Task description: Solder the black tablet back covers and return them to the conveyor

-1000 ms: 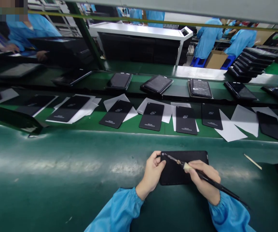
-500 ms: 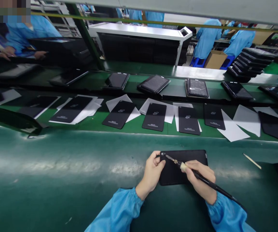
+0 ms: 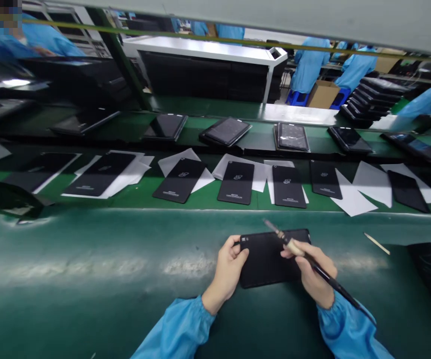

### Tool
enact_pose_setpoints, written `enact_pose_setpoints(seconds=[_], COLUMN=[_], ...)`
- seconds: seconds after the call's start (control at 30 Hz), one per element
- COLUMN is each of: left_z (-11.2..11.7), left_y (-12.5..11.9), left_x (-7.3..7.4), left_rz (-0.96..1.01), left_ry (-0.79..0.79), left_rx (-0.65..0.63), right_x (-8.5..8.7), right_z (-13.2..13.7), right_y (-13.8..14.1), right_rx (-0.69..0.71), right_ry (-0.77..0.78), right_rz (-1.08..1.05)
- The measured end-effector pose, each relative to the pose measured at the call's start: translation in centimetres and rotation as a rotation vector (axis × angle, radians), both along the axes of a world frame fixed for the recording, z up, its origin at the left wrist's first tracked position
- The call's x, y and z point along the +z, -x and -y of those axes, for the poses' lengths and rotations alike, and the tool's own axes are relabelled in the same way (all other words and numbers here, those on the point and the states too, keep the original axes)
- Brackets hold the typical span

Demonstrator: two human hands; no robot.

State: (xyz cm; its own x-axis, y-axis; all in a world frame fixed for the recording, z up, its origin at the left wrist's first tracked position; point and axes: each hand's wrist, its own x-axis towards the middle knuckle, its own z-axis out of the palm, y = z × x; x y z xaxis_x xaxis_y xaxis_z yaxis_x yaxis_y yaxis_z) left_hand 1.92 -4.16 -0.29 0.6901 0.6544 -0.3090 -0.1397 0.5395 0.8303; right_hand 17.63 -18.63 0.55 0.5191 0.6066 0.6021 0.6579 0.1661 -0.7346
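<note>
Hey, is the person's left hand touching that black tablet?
Touching. The head view shows the left hand wrapped around the left edge of the black tablet, with no gap between them.

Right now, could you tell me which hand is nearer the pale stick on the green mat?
Right: the right hand sits left of the stick; the left hand is farther left, past the black tablet.

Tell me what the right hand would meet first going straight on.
Probably the black tablet just ahead of the right hand, though it may pass above; depth is unclear.
</note>
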Motion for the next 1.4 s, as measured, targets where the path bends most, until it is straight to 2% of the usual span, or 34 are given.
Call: enact_pose_setpoints(seconds=[0.1,0.23,0.37,0.47,0.57,0.77,0.83,0.9,1.0,1.23,1.4], left_z=[-0.2,-0.6,-0.9,-1.0,-1.1,-1.2,-1.2,-1.1,-1.0,-1.4,-1.3], left_y=[-0.1,-0.3,-0.3,-0.5,-0.6,-0.5,-0.4,-0.4,-0.4,0.1,0.2], left_x=[-0.4,-0.9,-0.5,0.0,0.3,0.3,0.2,0.1,-0.2,-0.1,-0.4], left_rz=[-0.009,-0.024,-0.06,-0.096,-0.111,-0.127,-0.126,-0.12,-0.115,-0.11,-0.094], left_ry=[-0.006,-0.013,0.002,0.002,-0.02,-0.073,-0.079,-0.087,-0.1,-0.108,-0.094], left_rx=[-0.002,-0.031,-0.072,-0.058,-0.067,-0.096,-0.085,-0.053,-0.012,-0.089,-0.082], right_x=[0.0,-0.4,-1.3,-1.2,0.1,4.0,4.9,5.3,4.1,-1.5,-2.6], right_z=[-0.1,-1.0,-0.9,0.3,2.5,7.1,7.9,7.9,6.4,-0.2,-2.0], right_y=[-2.5,-5.0,-6.5,-8.9,-13.7,-27.1,-30.8,-33.2,-34.1,-31.6,-31.9], right_rx=[-0.067,-0.063,-0.062,-0.182,-0.414,-0.818,-0.935,-0.999,-0.968,-0.679,-0.585], right_ry=[0.035,0.224,0.291,0.309,0.316,0.398,0.432,0.476,0.56,0.74,0.842], right_rz=[0.123,0.379,0.408,0.37,0.319,0.257,0.229,0.212,0.224,0.297,0.311])
